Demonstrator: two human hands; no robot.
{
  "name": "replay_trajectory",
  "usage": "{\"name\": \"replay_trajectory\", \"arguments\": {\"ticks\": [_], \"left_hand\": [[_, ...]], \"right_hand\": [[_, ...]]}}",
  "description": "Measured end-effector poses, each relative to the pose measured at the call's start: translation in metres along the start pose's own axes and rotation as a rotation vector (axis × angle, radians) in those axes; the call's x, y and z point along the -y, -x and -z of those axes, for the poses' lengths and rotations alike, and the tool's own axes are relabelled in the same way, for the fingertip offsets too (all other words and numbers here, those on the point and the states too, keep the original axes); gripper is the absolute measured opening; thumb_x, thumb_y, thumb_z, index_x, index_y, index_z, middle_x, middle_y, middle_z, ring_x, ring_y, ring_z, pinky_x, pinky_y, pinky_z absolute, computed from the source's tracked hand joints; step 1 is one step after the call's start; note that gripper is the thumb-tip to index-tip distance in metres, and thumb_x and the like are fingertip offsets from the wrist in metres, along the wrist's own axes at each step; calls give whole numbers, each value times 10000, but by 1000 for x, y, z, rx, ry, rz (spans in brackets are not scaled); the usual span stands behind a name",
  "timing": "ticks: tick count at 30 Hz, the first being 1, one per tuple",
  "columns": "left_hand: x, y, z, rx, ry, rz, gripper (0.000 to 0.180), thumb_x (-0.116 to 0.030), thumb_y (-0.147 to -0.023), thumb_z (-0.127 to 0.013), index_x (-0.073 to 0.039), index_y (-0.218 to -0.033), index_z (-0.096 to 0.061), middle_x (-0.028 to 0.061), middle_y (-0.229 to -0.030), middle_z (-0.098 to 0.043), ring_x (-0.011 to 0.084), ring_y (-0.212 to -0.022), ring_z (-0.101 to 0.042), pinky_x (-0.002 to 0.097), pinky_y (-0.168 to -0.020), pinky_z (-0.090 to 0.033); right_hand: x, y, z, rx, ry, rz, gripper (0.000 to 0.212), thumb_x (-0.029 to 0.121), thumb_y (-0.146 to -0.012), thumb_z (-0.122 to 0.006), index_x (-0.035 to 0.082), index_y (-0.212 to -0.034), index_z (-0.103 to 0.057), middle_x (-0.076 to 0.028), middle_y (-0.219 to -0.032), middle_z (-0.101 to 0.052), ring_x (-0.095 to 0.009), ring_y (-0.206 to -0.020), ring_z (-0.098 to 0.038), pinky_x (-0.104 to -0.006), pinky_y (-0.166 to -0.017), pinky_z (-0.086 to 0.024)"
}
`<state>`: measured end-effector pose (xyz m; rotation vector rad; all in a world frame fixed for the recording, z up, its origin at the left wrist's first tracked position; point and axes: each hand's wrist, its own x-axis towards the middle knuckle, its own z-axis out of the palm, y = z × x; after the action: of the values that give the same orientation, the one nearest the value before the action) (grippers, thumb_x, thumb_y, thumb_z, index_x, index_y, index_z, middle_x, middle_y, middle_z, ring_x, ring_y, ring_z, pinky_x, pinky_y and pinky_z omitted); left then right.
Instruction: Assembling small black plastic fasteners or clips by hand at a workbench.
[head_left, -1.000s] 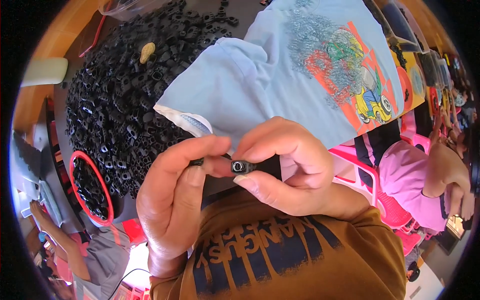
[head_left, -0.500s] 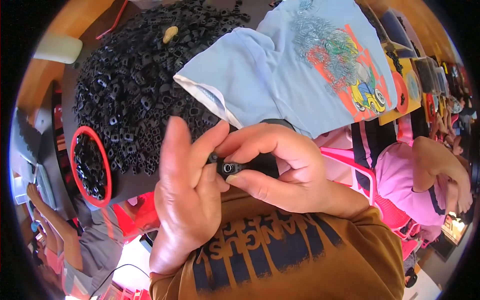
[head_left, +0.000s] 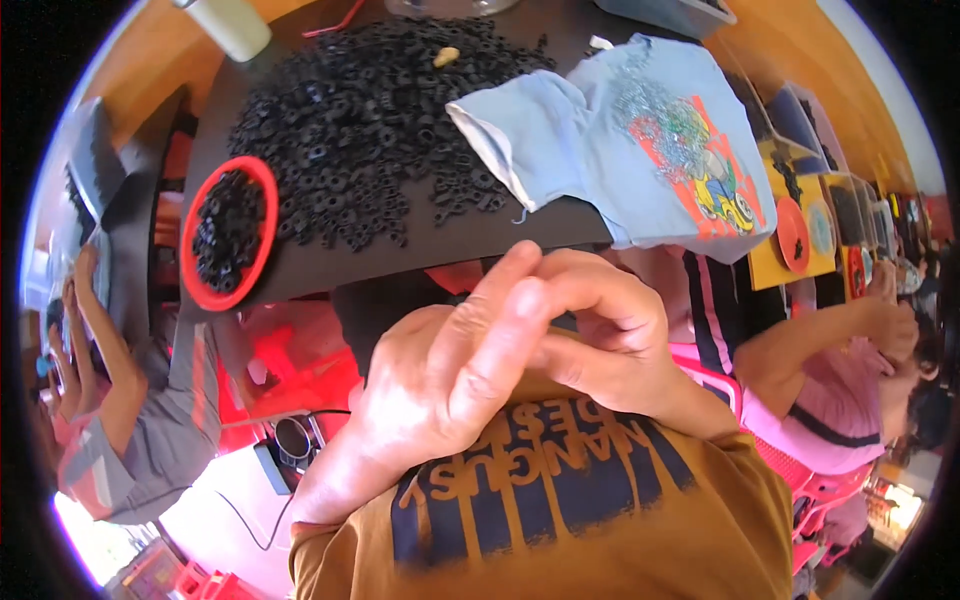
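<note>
Left hand point(head_left: 440, 375) and right hand point(head_left: 638, 340) met, their grip impossible to tell, while a red container point(head_left: 228, 300) nearby held small black parts point(head_left: 226, 228).

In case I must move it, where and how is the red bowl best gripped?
Probably by the near rim of the red bowl, the left hand coming from the person's side: that rim is bare and close to the edge of the table, while the black pile crowds its right side. Best kept level, as loose black parts lie inside.
</note>
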<state>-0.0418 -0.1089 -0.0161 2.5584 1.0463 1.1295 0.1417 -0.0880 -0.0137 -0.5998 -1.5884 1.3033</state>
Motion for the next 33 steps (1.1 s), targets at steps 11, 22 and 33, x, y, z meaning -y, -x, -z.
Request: {"name": "replay_trajectory", "arguments": {"ticks": [11,22,33], "left_hand": [[-2,10,-1,-186,201,83,697,111,-745,-604,35,-1382,-330,285,-1183,-572,325,-797,-667,354,-640,-554],[-4,-3,19,-234,568,661,238,99,-770,-633,12,-991,-638,97,-959,-605,125,-765,-559,227,-633,-431],[3,-24,34,-165,840,946,125,24,-850,-578,24,-964,-628,81,-924,-582,102,-742,-525,222,-635,-410]], "right_hand": [[0,-9,-1,132,-145,-98,166,33,-799,-716,8,-936,-627,-70,-912,-605,-157,-862,-576,-266,-767,-434],[-5,-28,1,87,-278,-166,163,-16,-820,-681,-11,-976,-630,-81,-943,-624,-127,-861,-600,-245,-752,-463],[-17,-39,15,84,-151,-120,202,-25,-793,-699,-11,-985,-636,-90,-880,-654,-149,-796,-638,-260,-692,-492]]}}
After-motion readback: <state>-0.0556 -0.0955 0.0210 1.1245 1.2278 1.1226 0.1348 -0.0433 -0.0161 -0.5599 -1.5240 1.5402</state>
